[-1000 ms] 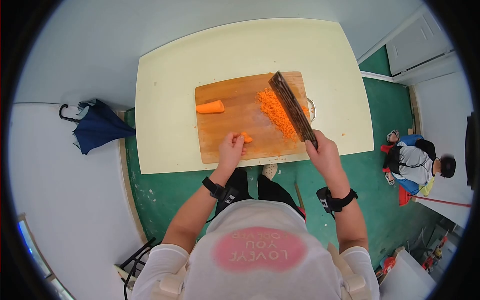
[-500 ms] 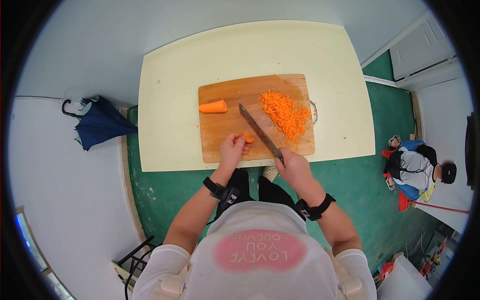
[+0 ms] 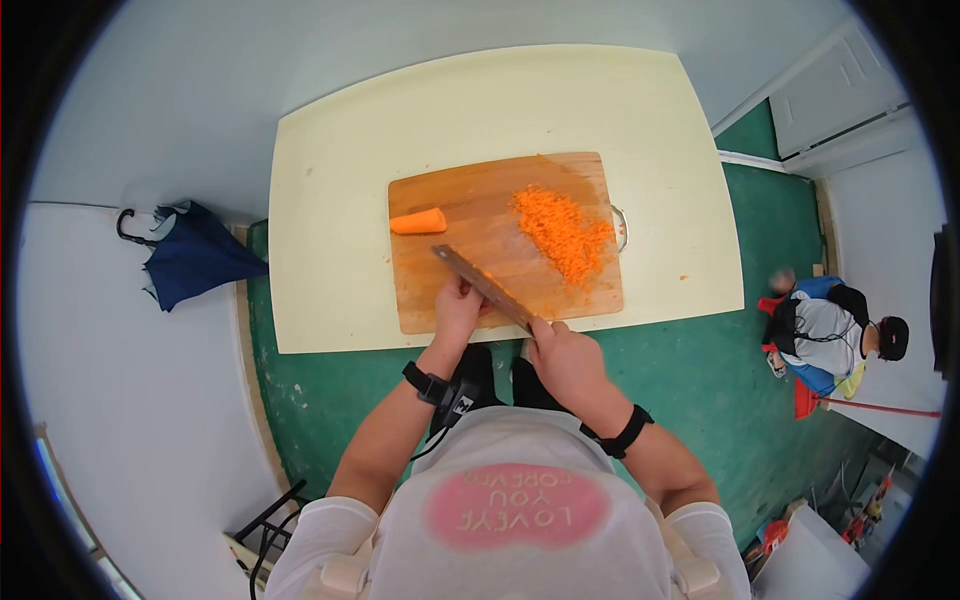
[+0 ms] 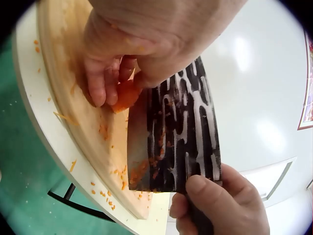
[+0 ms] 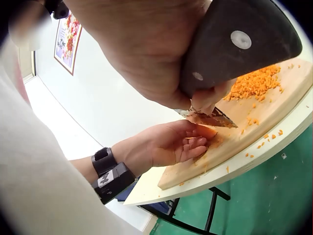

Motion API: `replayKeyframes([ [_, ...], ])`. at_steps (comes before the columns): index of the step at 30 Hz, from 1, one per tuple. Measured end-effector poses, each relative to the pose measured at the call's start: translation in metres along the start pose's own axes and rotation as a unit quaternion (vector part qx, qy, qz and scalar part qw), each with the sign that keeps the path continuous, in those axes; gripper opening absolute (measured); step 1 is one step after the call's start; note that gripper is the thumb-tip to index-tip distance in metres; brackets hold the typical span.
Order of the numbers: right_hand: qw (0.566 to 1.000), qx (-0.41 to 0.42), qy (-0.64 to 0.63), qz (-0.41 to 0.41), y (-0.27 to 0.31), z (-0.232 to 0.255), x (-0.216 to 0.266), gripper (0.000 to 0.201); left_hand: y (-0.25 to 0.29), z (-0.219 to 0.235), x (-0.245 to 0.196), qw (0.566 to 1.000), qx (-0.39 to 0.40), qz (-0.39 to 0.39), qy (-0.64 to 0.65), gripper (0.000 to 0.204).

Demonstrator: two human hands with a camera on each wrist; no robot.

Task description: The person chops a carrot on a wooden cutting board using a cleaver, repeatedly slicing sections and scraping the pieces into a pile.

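Note:
My right hand [image 3: 571, 366] grips the dark handle [image 5: 239, 44] of a broad cleaver [image 3: 483, 285], whose blade [image 4: 183, 127] has black and silver patterning with orange bits stuck to it. My left hand [image 3: 457, 312] pinches a small carrot piece [image 4: 127, 96] on the wooden cutting board [image 3: 500, 180], right beside the blade. In the head view the cleaver mostly hides that piece. A larger carrot piece [image 3: 418, 221] lies at the board's left edge. Finely chopped carrot [image 3: 565, 235] is heaped on the board's right part.
The board lies on a pale yellow table [image 3: 330, 220], its metal handle [image 3: 622, 228] at the right. Carrot crumbs [image 4: 110, 200] dot the board and table edge. A blue umbrella [image 3: 205, 255] leans at the left wall; a person [image 3: 830, 335] sits at the right.
My right hand has brought the cleaver left and down from over the chopped heap to the small piece by my left hand. The left hand still pinches that piece, in nearly the same place.

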State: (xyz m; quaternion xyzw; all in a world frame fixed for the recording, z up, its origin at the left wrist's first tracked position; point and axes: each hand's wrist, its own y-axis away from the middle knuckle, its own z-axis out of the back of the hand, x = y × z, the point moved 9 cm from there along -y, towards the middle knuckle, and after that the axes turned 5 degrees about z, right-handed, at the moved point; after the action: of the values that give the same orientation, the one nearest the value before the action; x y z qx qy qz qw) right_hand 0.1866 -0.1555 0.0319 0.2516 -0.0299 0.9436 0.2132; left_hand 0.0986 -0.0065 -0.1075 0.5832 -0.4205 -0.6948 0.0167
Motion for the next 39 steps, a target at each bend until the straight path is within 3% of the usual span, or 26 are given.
replayKeyframes([
  [1,1.000,0.001,0.022,0.006,0.002,-0.001,0.002,0.013,0.001,0.000,-0.001,0.999,-0.009,-0.013,0.043,0.016],
  [6,0.998,-0.001,0.059,0.020,0.005,0.000,0.003,0.015,0.004,0.000,-0.007,1.000,0.000,-0.030,0.010,0.015],
  [9,1.000,-0.012,-0.001,-0.003,0.001,0.012,-0.006,0.016,0.001,0.004,-0.002,1.000,-0.012,-0.015,-0.009,0.015],
  [11,0.990,-0.097,-0.097,-0.043,-0.001,0.020,-0.024,0.022,0.002,0.006,0.001,1.000,-0.018,0.005,-0.023,0.015],
  [14,0.996,-0.045,-0.037,-0.074,-0.011,0.013,-0.043,0.022,0.000,0.003,-0.005,1.000,-0.010,-0.003,-0.018,0.015],
  [18,0.995,-0.004,-0.036,-0.094,0.000,0.010,-0.032,0.022,-0.002,0.006,-0.002,0.999,-0.010,0.007,-0.032,0.015],
  [23,0.996,0.032,-0.056,-0.054,0.000,-0.012,-0.021,0.018,-0.001,0.007,-0.006,0.998,-0.013,0.007,-0.054,0.015],
  [32,0.998,0.025,-0.031,-0.039,0.002,-0.008,-0.011,0.016,0.002,0.001,-0.007,0.997,0.020,0.022,-0.067,0.015],
  [39,1.000,0.009,0.001,0.002,0.015,0.006,0.006,0.013,0.009,-0.009,-0.004,0.998,0.046,0.037,0.020,0.021],
])
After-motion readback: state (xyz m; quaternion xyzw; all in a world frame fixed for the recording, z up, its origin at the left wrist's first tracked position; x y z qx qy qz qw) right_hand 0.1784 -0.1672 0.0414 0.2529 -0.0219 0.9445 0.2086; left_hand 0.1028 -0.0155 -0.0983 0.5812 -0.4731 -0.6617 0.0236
